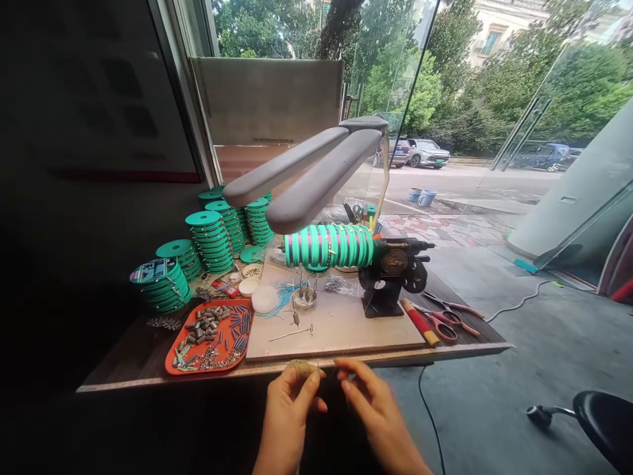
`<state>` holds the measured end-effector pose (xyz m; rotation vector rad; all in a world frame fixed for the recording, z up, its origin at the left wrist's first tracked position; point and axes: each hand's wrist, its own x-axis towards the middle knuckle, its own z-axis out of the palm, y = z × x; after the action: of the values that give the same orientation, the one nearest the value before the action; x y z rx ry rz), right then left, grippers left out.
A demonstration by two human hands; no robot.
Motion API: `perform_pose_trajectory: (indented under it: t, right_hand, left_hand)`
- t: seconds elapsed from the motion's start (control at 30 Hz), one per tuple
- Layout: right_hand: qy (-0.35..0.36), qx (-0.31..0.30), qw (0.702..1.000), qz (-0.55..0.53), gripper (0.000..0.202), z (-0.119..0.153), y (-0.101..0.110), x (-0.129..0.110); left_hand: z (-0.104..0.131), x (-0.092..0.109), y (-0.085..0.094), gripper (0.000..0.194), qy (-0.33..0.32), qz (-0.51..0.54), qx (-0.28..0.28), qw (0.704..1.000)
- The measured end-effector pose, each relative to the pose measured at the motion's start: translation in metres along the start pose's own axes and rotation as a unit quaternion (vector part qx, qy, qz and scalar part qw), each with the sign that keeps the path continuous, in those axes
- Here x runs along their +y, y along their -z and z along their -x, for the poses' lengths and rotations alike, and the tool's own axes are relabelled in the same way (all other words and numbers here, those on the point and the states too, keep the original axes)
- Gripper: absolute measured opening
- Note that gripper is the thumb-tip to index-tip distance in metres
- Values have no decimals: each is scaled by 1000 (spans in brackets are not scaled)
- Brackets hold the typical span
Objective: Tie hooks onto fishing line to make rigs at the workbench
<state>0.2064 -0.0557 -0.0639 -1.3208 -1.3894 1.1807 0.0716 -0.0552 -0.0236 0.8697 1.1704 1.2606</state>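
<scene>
pinching tiny piece [318,369] between left fingers [309,389]

Bare left hand [291,404], bare right hand [376,404], uncovered wrists [279,452], tan finger wrap [299,366] on the left

Daylight through glass [420,79]; left side dark.
Near-black shadow under bench [116,368]; pale building [514,14] overbright; wide-angle stretch at right edge.

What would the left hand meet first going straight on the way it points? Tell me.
Likely the near edge of the table, with the pale board just behind it, ahead of the left hand. Height and depth are unclear, so it might pass over that edge.
</scene>
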Motion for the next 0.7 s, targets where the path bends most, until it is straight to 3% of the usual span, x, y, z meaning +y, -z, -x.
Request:
perform_pose_trajectory:
  t: [0.2,0.33,0.43,0.57,0.63,0.7]
  right_hand:
    - [72,-67,993,61,37,-27,5,-33]
    - [42,-119,992,31,38,-31,12,-43]
    - [-36,-168,983,-62,41,-34,18,-46]
    - [-143,-248,928,-238,42,-40,17,-49]
    - [-138,-259,903,-314,32,-42,13,-50]
    - [-109,-259,886,-368,28,-43,9,-50]
  left_hand:
    - [-13,-6,-3,32,-42,-74,-30,996]
    - [-19,-1,-2,32,-35,-105,-69,991]
    - [-17,10,1,24,-59,-146,-89,983]
    - [-10,19,2,19,-98,-163,-112,975]
    - [-9,15,0,17,-112,-133,-94,980]
    - [-10,8,-1,16,-85,-37,-81,992]
